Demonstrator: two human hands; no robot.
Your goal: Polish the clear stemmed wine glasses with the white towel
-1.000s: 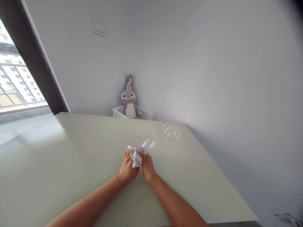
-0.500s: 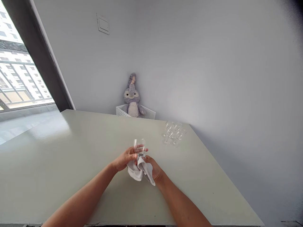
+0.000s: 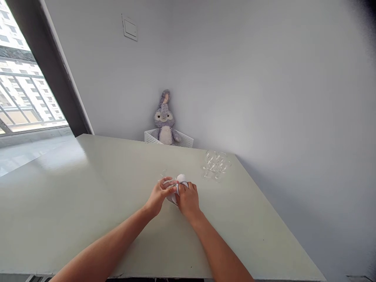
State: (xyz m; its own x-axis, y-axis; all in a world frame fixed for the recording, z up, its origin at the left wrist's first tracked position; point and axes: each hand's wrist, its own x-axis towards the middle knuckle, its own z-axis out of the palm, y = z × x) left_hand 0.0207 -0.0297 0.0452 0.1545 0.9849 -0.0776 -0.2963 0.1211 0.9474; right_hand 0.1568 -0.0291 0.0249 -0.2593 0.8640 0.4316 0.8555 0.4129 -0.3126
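Note:
My left hand (image 3: 160, 194) is closed around a small clear stemmed glass (image 3: 163, 172), which tips sideways with its foot faintly visible to the upper left. A white cloth (image 3: 181, 178) is bunched in my right hand (image 3: 188, 197), whose fingers press it at the glass's bowl end. Both hands meet above the middle of the table, and they hide most of the glass. How far the cloth goes inside the bowl cannot be made out.
Several clear stemmed glasses (image 3: 216, 164) stand grouped at the table's back right. Behind the pale table (image 3: 123, 168), a plush toy (image 3: 165, 121) sits in a white perforated basket (image 3: 184, 141) by the wall. A window is at the left.
The glass has gone from upright to tilted, its foot swinging up and left. My right hand has moved from beneath the glass to its right side, gathering the hanging cloth into a bunch.

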